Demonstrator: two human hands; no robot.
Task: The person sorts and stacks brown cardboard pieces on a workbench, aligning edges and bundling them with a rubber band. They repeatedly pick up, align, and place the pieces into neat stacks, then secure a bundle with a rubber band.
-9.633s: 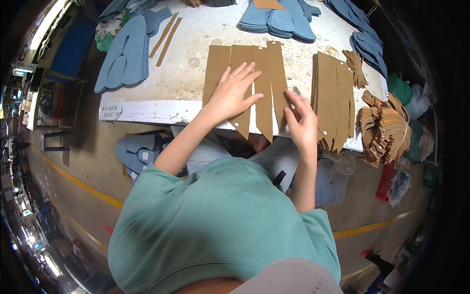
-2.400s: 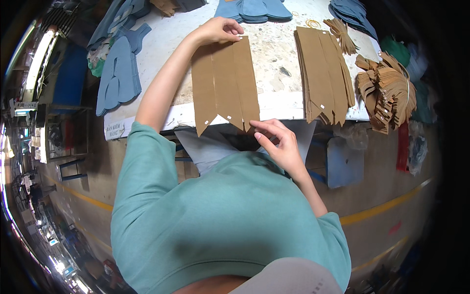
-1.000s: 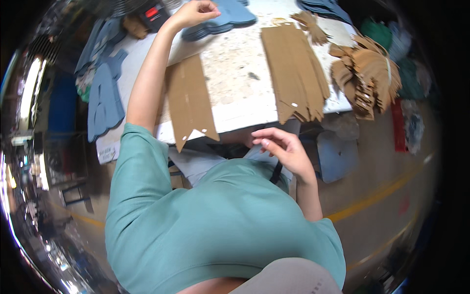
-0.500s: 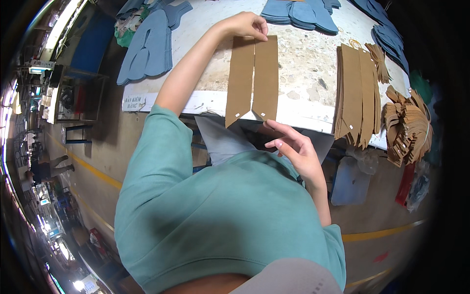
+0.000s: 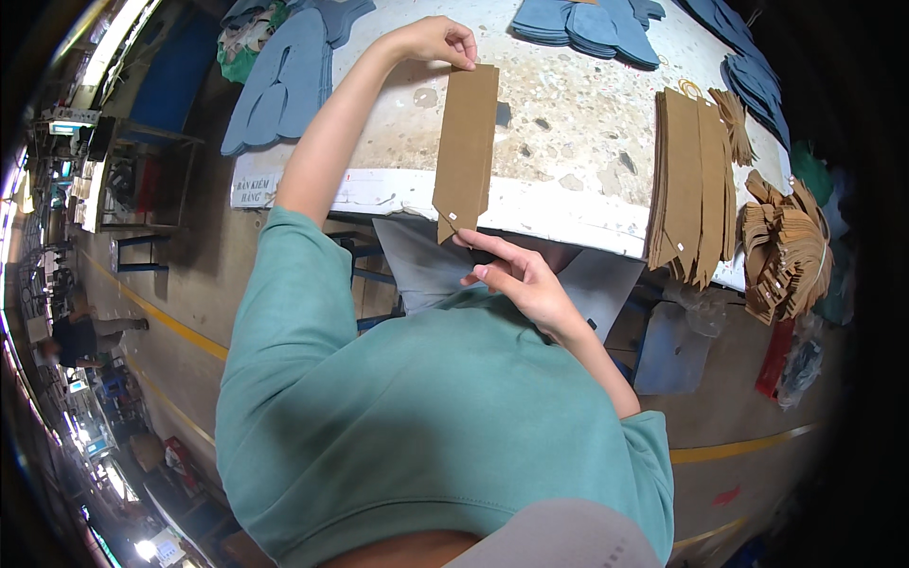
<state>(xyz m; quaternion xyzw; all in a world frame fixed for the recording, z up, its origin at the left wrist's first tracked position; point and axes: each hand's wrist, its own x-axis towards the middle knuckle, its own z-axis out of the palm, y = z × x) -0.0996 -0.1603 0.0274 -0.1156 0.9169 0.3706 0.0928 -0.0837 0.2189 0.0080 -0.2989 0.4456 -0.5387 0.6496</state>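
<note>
Brown strip — left grip, far end

Head view: the left of two head-worn fisheye cameras looks steeply down, the green shirt near at lower centre, the white table farther off above; straight edges bend rimward.

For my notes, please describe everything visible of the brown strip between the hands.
The brown strip is long, leather-like; its slanted, pointed near end bears a white mark. It lies flat on the white table, pointed tip overhanging the edge. The left hand touches its far end; the right hand, its tip.
</note>
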